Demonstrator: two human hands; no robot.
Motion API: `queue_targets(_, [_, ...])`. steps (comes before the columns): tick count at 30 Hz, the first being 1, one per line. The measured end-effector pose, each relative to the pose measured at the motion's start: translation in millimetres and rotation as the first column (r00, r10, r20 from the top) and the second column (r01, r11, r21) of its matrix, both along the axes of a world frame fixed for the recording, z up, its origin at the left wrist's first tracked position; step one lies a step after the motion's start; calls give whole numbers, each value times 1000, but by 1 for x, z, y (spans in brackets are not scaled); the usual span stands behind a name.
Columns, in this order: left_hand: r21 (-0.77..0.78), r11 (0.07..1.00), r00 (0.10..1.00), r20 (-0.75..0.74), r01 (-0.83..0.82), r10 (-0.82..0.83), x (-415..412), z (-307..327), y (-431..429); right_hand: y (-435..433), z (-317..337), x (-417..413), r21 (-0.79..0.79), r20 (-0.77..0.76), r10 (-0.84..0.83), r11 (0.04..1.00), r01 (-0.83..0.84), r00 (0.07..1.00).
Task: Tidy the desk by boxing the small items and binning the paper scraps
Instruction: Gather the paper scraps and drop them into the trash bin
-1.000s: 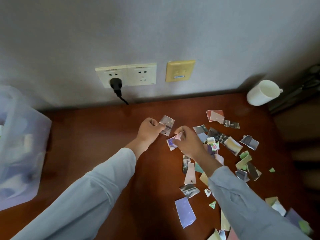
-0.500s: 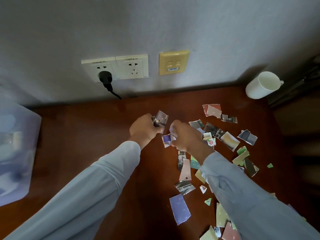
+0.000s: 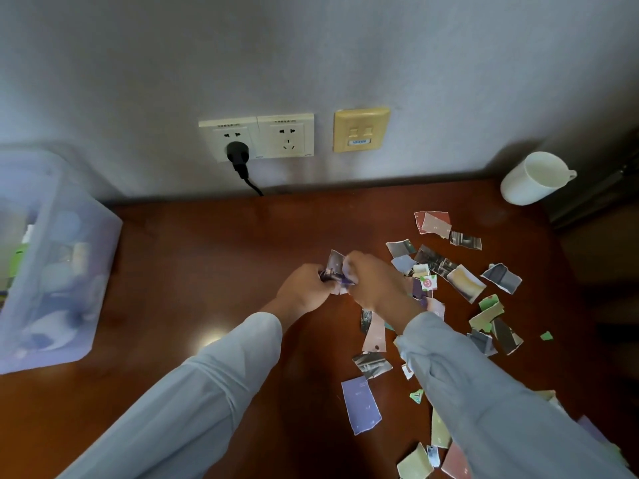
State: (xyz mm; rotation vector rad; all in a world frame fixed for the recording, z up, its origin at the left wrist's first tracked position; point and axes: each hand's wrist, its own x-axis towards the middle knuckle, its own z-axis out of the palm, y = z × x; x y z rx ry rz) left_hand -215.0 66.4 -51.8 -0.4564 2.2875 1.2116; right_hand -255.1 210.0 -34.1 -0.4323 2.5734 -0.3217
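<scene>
Along the bottom edge, two pale blue sleeves [image 3: 207, 392], rising from the lower corners toward the middle. Across the lower right of a dark red-brown desk [image 3: 207, 264], torn paper scraps [image 3: 466, 285]: nearest, yellowish and pink bits at the bottom edge, then a purple scrap [image 3: 361, 404] lying flat between the two forearms.

At the centre of the frame, left hand [image 3: 304, 292] and right hand [image 3: 377, 281] close together over the desk, fingers curled. Both pinching one small crumpled bunch of scraps [image 3: 335, 267], its top poking up above the fingers.

To the right of the hands, more scraps, some overlapping, reaching toward the upper right of the desk. At the left edge, a translucent plastic box [image 3: 69, 271] on the desk, blurred small items inside. In the upper right, a white mug [image 3: 532, 178] at the desk's back corner.

Farthest, on the grey wall [image 3: 345, 46], a double white socket [image 3: 256, 136] with a black plug [image 3: 238, 153] in its left half. Just right of it, a yellow faceplate [image 3: 361, 129].
</scene>
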Motion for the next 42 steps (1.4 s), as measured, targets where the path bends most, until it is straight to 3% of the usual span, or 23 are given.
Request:
queue_targets(8, [127,973,981,-2,-195,196,25,14,13,12,18,9,24,-76,21,1000,-19,997])
queue_targets(12, [261,900,935,31,-349,354,43,33,16,21,26,20,-166,46,-192,966,197,980])
queue_targets(13, [297,869,916,50,-395,399,50,38,17,20,28,23,-264,138,-268,918,296,954])
queue_targets(15, [351,807,874,83,-475,478,64,50,18,16,35,34,-429,391,-380,730,531,838])
queue_targets(18, [383,734,815,99,-561,571,90,66,18,6,42,58,-429,694,-380,463,776,611])
queue_targets(20, [403,688,775,92,-604,626,110,74,14,-4,46,76,-416,766,-325,409,812,555])
queue_targets(24, [426,568,653,75,-705,754,154,84,-2,-30,56,110,-454,785,-225,423,784,577])
queue_targets(32, [495,317,390,47,-809,920,263,97,-49,-105,72,183,-528,787,56,575,625,614])
queue_targets(37, [492,205,262,49,-846,964,333,95,-82,-162,73,238,-542,768,186,698,467,613])
queue_targets(42, [488,111,144,30,-866,989,400,95,-116,-220,67,299,-543,779,290,755,368,556])
